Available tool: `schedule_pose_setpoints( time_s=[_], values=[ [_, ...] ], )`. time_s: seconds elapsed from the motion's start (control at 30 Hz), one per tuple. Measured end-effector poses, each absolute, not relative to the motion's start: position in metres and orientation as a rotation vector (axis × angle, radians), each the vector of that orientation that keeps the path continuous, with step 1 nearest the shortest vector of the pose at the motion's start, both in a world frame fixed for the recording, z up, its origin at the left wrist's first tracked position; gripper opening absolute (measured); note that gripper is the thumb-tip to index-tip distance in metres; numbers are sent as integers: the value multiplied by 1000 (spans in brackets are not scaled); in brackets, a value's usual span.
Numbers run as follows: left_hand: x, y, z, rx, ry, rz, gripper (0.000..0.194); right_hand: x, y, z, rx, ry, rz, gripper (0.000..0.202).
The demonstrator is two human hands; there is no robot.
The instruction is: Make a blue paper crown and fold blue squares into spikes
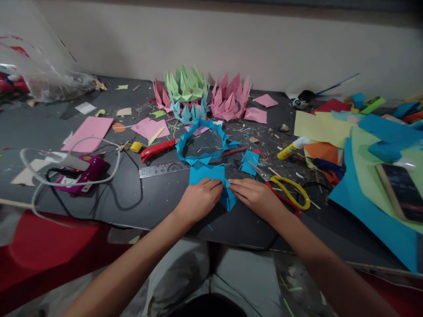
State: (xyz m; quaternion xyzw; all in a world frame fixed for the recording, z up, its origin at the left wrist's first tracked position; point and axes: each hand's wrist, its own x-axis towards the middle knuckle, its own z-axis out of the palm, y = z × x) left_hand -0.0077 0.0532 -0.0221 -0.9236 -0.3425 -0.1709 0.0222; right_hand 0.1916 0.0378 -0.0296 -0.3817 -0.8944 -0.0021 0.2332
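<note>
My left hand (pixel 203 196) lies over a blue sheet of paper (pixel 205 172) near the table's front edge, fingers curled together and pressing on its right part. From the other side, the closed fingertips of my right hand (pixel 253 196) grip a small folded, pointed blue piece (pixel 228 202). Whether that piece joins the sheet is hidden under the fingers. Just behind stands a ring of folded blue paper (pixel 180 152) with a zigzag edge. Yellow and red handled scissors (pixel 291 190) lie beside my right hand, their blades over a small blue square (pixel 250 163).
Green and pink paper crowns (pixel 187 83) stand against the wall. A clear ruler (pixel 163 170) and red-handled cutter (pixel 157 149) lie left of centre. A purple device (pixel 82 174) with looping cables sits further left. At right are a glue stick (pixel 292 148), coloured sheets and a phone (pixel 403 191).
</note>
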Motion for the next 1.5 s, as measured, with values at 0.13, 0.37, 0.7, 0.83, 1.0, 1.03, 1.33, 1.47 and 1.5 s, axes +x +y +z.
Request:
schedule_pose_setpoints(
  time_s=[0.13,0.37,0.7,0.83,1.0,1.03,1.33,1.47,1.5],
  values=[
    [-11,55,-23,-2891,-980,-541,13,194,40,-28,-990,-2465,-15,23],
    [-14,62,-20,-2972,-856,-501,14,196,43,-28,-945,-2456,17,23],
    [-18,65,-19,-3044,-786,-495,17,198,45,-29,-974,-2473,109,24],
    [-18,65,-18,-3056,-811,-446,18,198,45,-28,-965,-2476,117,25],
    [-17,66,-18,-3054,-810,-396,18,198,46,-27,-939,-2476,119,24],
    [-17,65,-18,-3052,-809,-391,19,198,46,-27,-937,-2476,118,24],
    [-16,64,-19,-3040,-822,-392,16,198,46,-28,-950,-2481,126,25],
    [-16,64,-20,-3041,-810,-388,17,198,46,-28,-951,-2487,140,25],
    [-17,64,-20,-3040,-806,-378,17,198,46,-27,-953,-2487,142,25]
  ],
)
